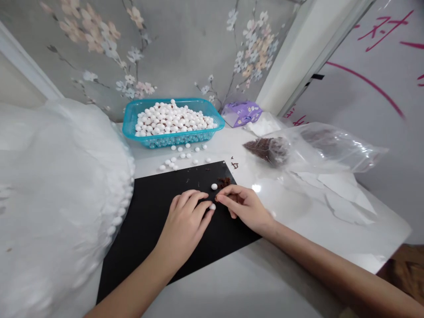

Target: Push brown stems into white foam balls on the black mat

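Over a black mat (149, 238), my left hand (188, 216) pinches a small white ball (212, 206) between thumb and forefinger. Close beside it, my right hand (243, 204) has thumb and forefinger pressed together on a small reddish-brown piece, mostly covered by the fingertips. A second white ball (214, 187) lies on the mat just beyond the fingers. A little heap of reddish-brown bits (224, 182) sits at the mat's right edge, behind my right hand.
A blue basket (218, 123) full of white balls stands at the back, with several loose balls (188, 155) before it. A large bag of white balls (66, 190) bulges at left. To the right lie a clear bag of brown material (268, 148), a purple packet (241, 113) and white paper (347, 194).
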`<state>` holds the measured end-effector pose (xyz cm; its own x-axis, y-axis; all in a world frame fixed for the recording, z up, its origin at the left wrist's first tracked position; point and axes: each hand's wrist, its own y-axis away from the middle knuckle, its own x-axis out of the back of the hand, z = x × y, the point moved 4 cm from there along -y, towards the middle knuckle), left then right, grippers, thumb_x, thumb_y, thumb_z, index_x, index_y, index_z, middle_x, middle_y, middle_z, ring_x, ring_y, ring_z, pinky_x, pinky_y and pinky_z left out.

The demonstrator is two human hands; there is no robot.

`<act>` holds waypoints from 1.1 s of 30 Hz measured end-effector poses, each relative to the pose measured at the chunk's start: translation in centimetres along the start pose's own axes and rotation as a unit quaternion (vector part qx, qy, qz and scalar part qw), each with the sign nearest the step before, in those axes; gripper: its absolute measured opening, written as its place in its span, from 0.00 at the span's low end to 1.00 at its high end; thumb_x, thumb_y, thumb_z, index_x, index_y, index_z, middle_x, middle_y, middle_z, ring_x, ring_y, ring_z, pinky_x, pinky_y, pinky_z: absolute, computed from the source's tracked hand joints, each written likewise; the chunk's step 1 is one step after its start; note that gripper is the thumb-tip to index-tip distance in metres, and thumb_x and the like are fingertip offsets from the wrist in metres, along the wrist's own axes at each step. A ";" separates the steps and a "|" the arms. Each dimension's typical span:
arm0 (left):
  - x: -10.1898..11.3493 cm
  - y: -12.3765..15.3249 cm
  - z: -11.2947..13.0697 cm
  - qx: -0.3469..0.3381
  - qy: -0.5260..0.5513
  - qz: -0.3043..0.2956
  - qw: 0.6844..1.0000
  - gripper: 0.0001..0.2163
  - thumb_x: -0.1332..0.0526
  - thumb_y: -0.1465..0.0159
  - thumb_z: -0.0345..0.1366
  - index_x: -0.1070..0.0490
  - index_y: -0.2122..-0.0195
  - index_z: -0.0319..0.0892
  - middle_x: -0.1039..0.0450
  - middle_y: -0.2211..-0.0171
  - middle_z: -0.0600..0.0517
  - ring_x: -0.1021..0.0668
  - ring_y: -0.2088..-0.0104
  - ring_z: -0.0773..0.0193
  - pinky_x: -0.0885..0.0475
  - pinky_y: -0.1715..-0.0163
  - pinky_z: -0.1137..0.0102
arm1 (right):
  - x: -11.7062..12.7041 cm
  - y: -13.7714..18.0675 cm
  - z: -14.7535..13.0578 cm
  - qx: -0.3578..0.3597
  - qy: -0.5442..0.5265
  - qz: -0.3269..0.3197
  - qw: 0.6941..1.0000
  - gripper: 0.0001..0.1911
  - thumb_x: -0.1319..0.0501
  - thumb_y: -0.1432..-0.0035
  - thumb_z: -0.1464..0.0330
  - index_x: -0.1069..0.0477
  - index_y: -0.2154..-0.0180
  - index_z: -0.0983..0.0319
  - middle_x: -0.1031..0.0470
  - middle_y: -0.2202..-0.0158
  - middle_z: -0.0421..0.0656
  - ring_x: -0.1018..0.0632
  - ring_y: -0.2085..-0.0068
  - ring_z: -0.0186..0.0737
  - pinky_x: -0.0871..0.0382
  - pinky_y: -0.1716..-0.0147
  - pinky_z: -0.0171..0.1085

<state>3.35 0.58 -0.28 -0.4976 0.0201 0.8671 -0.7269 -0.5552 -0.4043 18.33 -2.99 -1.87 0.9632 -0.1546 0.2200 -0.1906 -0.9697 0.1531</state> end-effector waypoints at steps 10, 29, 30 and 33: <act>-0.4 -0.2 -0.8 0.048 0.061 -0.006 0.997 0.06 0.43 0.38 0.35 0.28 0.65 0.43 0.30 0.54 0.48 0.34 0.48 0.55 0.35 0.52 0.57 | -1.1 0.4 -0.9 0.209 0.162 0.076 0.961 0.05 0.42 0.43 0.70 0.30 0.71 0.61 0.36 0.71 0.39 0.36 0.76 0.28 0.40 0.78 0.31; -0.2 -0.2 -1.0 0.066 0.068 -0.009 0.995 0.07 0.44 0.38 0.35 0.27 0.66 0.43 0.29 0.53 0.48 0.34 0.46 0.53 0.37 0.49 0.54 | -1.1 1.3 -0.9 0.289 0.250 0.078 0.921 0.06 0.45 0.42 0.74 0.30 0.66 0.60 0.31 0.67 0.43 0.27 0.68 0.33 0.33 0.72 0.31; -0.2 -0.2 -0.9 0.066 0.068 -0.009 0.995 0.07 0.44 0.38 0.35 0.27 0.66 0.43 0.29 0.53 0.49 0.34 0.46 0.53 0.37 0.49 0.54 | -1.2 1.3 -0.9 0.293 0.255 0.077 0.918 0.06 0.45 0.42 0.74 0.30 0.66 0.60 0.32 0.66 0.43 0.27 0.68 0.33 0.33 0.73 0.30; -0.3 -0.2 -1.0 0.069 0.070 -0.013 0.995 0.07 0.44 0.38 0.36 0.27 0.66 0.44 0.29 0.53 0.49 0.34 0.46 0.53 0.37 0.49 0.53 | -1.3 1.4 -0.9 0.291 0.256 0.062 0.920 0.06 0.45 0.43 0.75 0.31 0.66 0.61 0.33 0.66 0.43 0.29 0.72 0.30 0.36 0.77 0.30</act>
<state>3.19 1.52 -0.77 -0.5470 0.1466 0.8242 -0.6737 -0.6615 -0.3295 16.58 -4.00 -1.07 0.6969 -0.3058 0.6487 -0.0151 -0.9106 -0.4130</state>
